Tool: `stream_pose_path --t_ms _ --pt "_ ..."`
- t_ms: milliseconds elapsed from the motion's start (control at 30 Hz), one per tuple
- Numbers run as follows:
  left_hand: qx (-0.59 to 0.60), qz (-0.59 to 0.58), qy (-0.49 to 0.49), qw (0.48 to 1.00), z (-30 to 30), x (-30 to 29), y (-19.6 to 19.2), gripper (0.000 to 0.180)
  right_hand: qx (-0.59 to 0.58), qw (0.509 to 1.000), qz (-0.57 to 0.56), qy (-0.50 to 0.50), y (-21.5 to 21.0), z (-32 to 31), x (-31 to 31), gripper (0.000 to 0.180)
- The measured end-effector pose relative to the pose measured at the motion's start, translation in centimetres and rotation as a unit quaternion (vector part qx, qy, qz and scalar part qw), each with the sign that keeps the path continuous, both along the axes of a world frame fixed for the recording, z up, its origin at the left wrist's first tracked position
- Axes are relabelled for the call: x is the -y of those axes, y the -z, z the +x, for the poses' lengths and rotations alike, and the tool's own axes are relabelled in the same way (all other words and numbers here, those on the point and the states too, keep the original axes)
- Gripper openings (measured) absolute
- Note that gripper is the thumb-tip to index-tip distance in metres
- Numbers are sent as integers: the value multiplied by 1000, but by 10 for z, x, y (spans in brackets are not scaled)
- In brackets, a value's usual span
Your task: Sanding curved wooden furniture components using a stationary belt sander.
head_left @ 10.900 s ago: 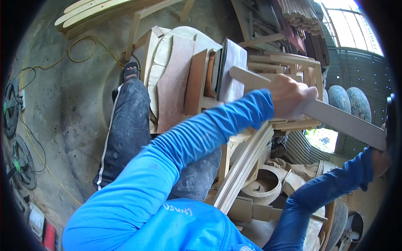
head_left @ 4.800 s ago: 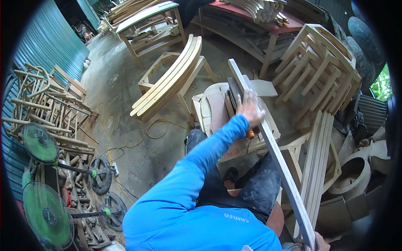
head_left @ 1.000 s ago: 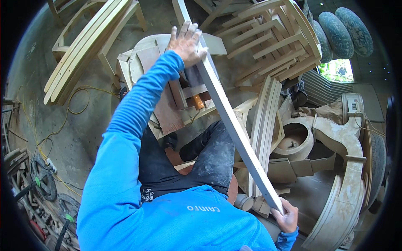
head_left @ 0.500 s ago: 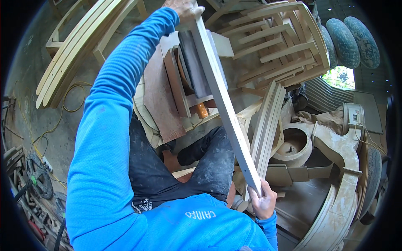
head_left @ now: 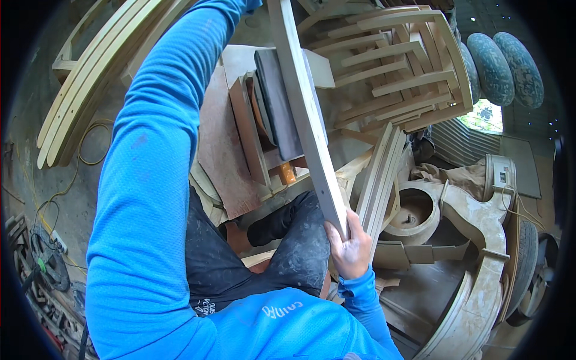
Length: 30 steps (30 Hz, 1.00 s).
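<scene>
A long, pale, slightly curved wooden slat [head_left: 309, 123] runs from the top edge down toward my lap. My right hand [head_left: 351, 251] is closed round its near end, with the thumb along one side. My left arm [head_left: 153, 162], in a blue sleeve, reaches to the top edge; its hand is out of the picture. The slat crosses over a dark grey, flat, belt-like surface [head_left: 279, 105] mounted on a wooden stand. I cannot tell whether the two touch. Beside that surface stands a brown board [head_left: 247, 132], with an orange piece [head_left: 287, 174] below.
Curved slats [head_left: 90, 78] are stacked at the far left, near a yellow cable [head_left: 81, 162]. Slatted wooden frames [head_left: 402, 66] pile up at the far right. More strips [head_left: 382, 180] lean right of my knee, next to a dusty curved housing [head_left: 480, 225] and a tyre [head_left: 523, 267].
The slat has slid away from me, toward the top edge. My right hand has moved up and left with its near end. My left hand has passed out of view at the top.
</scene>
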<state>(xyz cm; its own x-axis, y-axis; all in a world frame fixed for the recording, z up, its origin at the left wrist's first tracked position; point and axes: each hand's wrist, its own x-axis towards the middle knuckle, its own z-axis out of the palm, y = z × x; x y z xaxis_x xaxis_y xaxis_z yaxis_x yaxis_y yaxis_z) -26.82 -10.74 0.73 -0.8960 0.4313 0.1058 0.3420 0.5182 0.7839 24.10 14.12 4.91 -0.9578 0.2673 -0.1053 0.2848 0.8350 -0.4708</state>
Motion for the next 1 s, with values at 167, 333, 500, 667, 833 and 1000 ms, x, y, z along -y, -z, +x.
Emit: stream_pose_path --t_ms 167,333,500,667,833,1000 --pt "35 49 -37 998 -5 21 8 105 -57 992 86 -75 23 -49 11 37" --pt "47 95 -89 990 -1 18 15 105 -128 967 187 -115 36 -93 19 38" --pt "60 139 -142 978 6 4 31 105 -166 960 191 -116 55 -137 32 43" --pt "73 180 -183 964 2 -25 41 106 -229 940 217 -127 75 -186 40 45" --pt "76 226 -220 946 -8 -58 36 106 -257 936 207 -120 79 -226 45 47" --pt "12 232 -250 940 -29 -37 50 105 -259 931 210 -149 89 -224 52 51"
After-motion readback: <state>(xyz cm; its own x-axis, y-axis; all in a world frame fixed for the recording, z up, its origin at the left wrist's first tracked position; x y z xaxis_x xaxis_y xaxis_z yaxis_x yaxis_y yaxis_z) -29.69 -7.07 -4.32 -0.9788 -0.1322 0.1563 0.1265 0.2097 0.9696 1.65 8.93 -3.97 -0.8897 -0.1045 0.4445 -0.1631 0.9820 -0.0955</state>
